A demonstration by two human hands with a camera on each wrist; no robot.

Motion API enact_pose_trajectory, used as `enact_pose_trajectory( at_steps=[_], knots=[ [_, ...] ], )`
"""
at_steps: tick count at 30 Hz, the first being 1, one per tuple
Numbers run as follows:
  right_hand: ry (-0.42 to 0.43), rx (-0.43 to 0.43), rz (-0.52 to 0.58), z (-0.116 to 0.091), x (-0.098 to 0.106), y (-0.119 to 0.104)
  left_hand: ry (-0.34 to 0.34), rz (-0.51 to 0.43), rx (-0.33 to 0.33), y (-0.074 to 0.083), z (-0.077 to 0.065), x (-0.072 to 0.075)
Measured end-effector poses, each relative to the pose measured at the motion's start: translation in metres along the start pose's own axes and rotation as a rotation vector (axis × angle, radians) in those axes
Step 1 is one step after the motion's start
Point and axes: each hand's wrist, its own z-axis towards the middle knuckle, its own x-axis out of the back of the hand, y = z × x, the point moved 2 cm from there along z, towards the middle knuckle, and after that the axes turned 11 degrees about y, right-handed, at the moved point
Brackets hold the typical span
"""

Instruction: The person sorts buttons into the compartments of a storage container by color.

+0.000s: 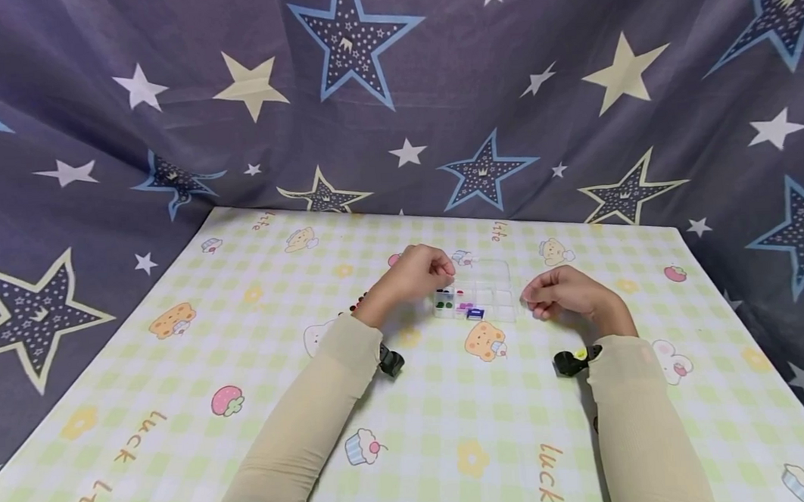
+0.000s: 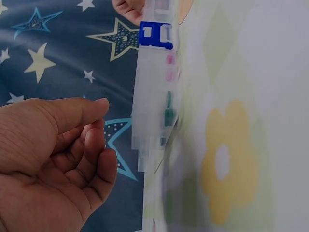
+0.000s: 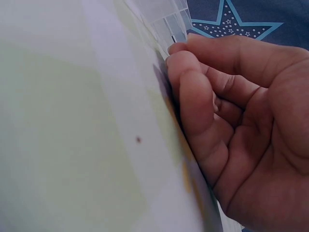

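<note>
A clear plastic compartment box (image 1: pixel 505 299) lies on the table with its clear lid (image 1: pixel 495 270) folded back. Small green beads (image 1: pixel 444 306), pink pieces (image 1: pixel 464 306) and dark and red ones sit in its left compartments. A small blue piece (image 1: pixel 475 314) is at its front edge. Over the box's left end hovers my left hand (image 1: pixel 418 273), thumb and fingertips close together; I cannot tell whether a tiny bead is between them. My right hand (image 1: pixel 569 292) is just off the box's right side, fingers loosely curled, thumb against the index finger, with nothing seen in it.
Several small red and dark beads (image 1: pixel 355 305) lie on the table beside my left wrist, partly hidden by it. The table wears a green-checked cloth (image 1: pixel 427 462) with printed cartoons. A dark star-patterned curtain (image 1: pixel 361 124) hangs behind and at both sides.
</note>
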Motion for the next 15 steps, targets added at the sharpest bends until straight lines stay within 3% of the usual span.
enact_pose_trajectory(
  at_steps=[15],
  knots=[
    [0.002, 0.003, -0.006, 0.000, 0.002, -0.001, 0.029, 0.033, 0.034, -0.013, -0.004, 0.032]
  ],
)
